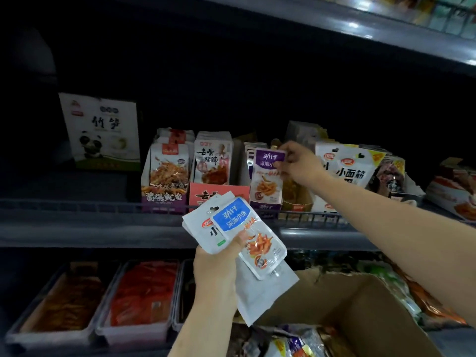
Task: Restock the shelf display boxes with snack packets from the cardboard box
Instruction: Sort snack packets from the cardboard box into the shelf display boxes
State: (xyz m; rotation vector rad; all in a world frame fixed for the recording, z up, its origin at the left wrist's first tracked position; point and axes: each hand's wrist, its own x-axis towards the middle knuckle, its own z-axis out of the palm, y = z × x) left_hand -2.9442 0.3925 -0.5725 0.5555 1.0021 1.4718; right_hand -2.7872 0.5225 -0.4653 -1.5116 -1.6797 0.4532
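We had our right hand [296, 163] up at the shelf [103, 225], fingers pinching the top of a purple packet [268, 173] standing in its purple display box [265, 206]. Our left hand [219, 264], nearer us and below those fingers, gripped a fan of packets, a blue packet [237, 215] foremost. The cardboard box [360, 305] beneath held more, so we judged restocking only partway done. The aisle was dim
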